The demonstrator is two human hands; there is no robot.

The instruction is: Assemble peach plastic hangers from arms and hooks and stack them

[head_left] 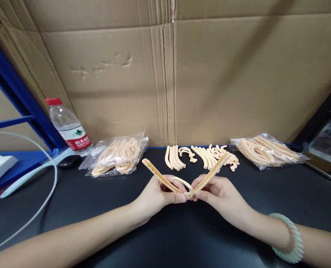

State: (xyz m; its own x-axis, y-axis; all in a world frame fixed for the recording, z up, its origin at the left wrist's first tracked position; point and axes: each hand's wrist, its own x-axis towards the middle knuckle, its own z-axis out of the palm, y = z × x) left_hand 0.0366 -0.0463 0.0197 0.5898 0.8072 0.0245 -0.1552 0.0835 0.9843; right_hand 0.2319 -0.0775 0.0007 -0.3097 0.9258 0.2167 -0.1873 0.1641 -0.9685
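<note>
In front of me, above the black table, my left hand [165, 193] pinches one beige plastic hanger arm [159, 175] near its inner end. My right hand [219, 191] grips the other hanger arm [212, 171] in the same way. Both arms slant up and outward in a V, their hollow, channelled sides facing me. Between them a thin curved hook [184, 182] meets their inner ends, where my fingertips come close together. Fingers partly hide that joint, so I cannot tell whether the pieces are fastened.
Behind my hands lie rows of loose hanger arms [174, 158] and a heap of hooks [234, 160]. Bagged parts sit left [117, 156] and right [266, 150]. A red-capped water bottle [70, 128], white cable [53, 178] and phone-like device [325, 165] flank them; cardboard [112, 74] stands behind.
</note>
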